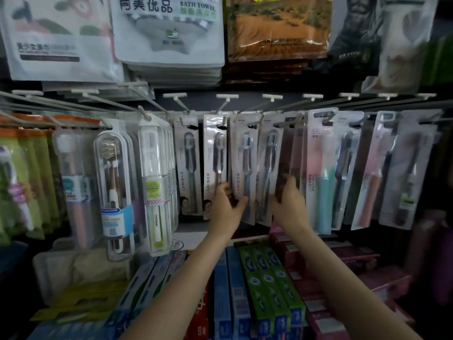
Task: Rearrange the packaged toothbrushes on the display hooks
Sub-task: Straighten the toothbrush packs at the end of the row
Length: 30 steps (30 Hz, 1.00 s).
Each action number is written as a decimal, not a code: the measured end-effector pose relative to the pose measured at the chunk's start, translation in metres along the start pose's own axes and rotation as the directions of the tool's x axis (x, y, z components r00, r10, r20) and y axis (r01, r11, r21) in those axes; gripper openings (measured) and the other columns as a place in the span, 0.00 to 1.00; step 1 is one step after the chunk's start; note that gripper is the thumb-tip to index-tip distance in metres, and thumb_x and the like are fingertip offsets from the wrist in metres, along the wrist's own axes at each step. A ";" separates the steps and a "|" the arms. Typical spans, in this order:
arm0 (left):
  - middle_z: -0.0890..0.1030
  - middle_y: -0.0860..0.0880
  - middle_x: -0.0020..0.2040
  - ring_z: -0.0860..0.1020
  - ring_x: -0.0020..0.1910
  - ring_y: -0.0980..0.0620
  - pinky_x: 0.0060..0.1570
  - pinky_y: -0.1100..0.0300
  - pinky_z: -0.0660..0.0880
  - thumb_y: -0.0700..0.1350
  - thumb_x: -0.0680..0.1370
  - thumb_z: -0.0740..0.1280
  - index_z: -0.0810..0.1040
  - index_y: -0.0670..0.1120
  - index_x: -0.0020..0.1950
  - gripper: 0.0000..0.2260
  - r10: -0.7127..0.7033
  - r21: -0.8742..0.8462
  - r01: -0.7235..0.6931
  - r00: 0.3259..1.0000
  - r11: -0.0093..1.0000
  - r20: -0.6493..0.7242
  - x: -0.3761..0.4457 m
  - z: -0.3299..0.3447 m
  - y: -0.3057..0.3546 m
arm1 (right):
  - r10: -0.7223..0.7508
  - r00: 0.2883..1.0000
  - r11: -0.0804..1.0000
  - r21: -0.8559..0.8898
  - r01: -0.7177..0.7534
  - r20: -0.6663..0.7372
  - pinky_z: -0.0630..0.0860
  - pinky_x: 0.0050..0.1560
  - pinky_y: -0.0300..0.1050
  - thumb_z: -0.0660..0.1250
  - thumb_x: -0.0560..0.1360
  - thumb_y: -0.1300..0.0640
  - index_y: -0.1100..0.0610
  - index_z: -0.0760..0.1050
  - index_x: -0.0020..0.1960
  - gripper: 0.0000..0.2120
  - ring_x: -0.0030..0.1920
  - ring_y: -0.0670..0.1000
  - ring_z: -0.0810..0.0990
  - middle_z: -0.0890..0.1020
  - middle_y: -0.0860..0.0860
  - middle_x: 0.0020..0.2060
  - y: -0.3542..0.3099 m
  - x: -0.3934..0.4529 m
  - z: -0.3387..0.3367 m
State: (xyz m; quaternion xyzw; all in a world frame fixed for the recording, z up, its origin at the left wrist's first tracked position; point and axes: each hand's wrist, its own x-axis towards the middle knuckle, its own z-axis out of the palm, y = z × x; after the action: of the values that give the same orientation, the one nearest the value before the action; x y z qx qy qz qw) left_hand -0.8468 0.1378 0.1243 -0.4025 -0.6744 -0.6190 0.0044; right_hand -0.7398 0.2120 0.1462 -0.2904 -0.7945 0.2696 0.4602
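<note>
Packaged toothbrushes hang in rows from white display hooks [221, 104] across the middle of the rack. My left hand [226, 204] grips the lower part of a grey-white toothbrush pack [214, 155] hanging on a centre hook, fingers behind it and thumb toward the neighbouring pack [242, 165]. My right hand [290, 200] holds the lower part of a dark brownish toothbrush pack [286, 155] just right of a grey-blue pack [268, 168]. Both packs hang upright on their hooks.
Clear-cased toothbrushes [114, 187] and a green-labelled one [155, 182] hang at the left. Pastel pink and teal packs [323, 173] hang at the right. Bath towel bags [169, 30] hang above. Toothpaste boxes [264, 278] fill the shelf below my arms.
</note>
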 end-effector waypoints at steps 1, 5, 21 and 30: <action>0.73 0.46 0.62 0.71 0.60 0.52 0.58 0.61 0.68 0.44 0.76 0.68 0.63 0.43 0.69 0.24 -0.052 -0.044 0.053 0.998 0.998 0.021 0.003 0.001 0.002 | -0.002 1.000 1.000 0.006 0.002 0.009 0.68 0.45 0.37 0.60 0.76 0.69 0.63 0.61 0.68 0.21 0.56 0.58 0.76 0.77 0.60 0.57 -0.002 0.001 -0.002; 0.75 0.48 0.52 0.73 0.50 0.53 0.51 0.59 0.71 0.43 0.75 0.69 0.69 0.43 0.63 0.18 -0.112 -0.090 0.111 0.994 0.990 0.000 0.005 0.003 0.006 | -0.027 0.997 1.000 0.014 0.026 0.067 0.67 0.40 0.32 0.61 0.76 0.66 0.61 0.60 0.69 0.22 0.55 0.57 0.77 0.78 0.58 0.56 -0.011 0.004 -0.006; 0.75 0.54 0.37 0.73 0.37 0.60 0.38 0.72 0.68 0.37 0.76 0.66 0.74 0.45 0.44 0.04 0.171 0.114 -0.155 0.974 0.981 -0.147 -0.006 -0.017 -0.011 | -0.166 0.986 0.844 -0.518 0.142 0.001 0.76 0.36 0.52 0.56 0.74 0.69 0.51 0.64 0.69 0.26 0.39 0.61 0.78 0.78 0.57 0.39 -0.024 -0.016 -0.091; 0.78 0.50 0.41 0.76 0.41 0.53 0.41 0.66 0.71 0.38 0.76 0.66 0.77 0.41 0.47 0.02 0.142 0.106 -0.127 0.978 0.986 -0.151 -0.002 -0.013 -0.013 | -0.093 0.990 0.745 -0.652 0.139 0.104 0.74 0.41 0.50 0.56 0.75 0.68 0.45 0.61 0.71 0.29 0.48 0.60 0.79 0.79 0.57 0.48 -0.022 -0.021 -0.082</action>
State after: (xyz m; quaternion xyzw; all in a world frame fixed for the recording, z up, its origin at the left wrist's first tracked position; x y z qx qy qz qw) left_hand -0.8589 0.1265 0.1156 -0.3961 -0.6720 -0.6143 0.1188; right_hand -0.6627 0.1953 0.1844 -0.3748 -0.8694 -0.0469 0.3187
